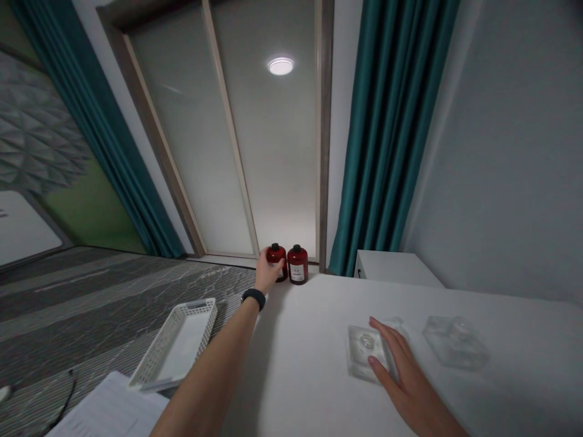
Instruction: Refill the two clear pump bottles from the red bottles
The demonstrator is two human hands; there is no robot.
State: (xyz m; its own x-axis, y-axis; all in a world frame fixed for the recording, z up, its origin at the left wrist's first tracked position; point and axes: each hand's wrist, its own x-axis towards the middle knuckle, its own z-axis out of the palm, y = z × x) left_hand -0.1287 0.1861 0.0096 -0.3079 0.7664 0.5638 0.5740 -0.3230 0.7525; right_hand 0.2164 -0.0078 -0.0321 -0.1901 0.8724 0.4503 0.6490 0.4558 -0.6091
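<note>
I take the white table (314,352) as my landmark. At its far end, by the left corner, I have the left hand (269,270) wrapped around the left bottle (281,257), red with a black cap; the thumb lies across the front, and the other fingers are mostly hidden behind. The bottle stands upright at the table's far edge. Just to its right on the table stands the right bottle (297,267), alike, its pale label facing me; I cannot tell whether the two touch.

On the table's near right part, I have the right hand (396,367) over a clear box (357,359), thumb and fingers spread wide. I cannot tell whether the fingertips press on it. Farther right on the table sits a clear hexagonal piece (455,343).

Left of the table I see a white basket (157,347), with papers (113,409) nearer to me. Beyond the table's far edge are a white cabinet (396,267) and a teal curtain (387,133).
</note>
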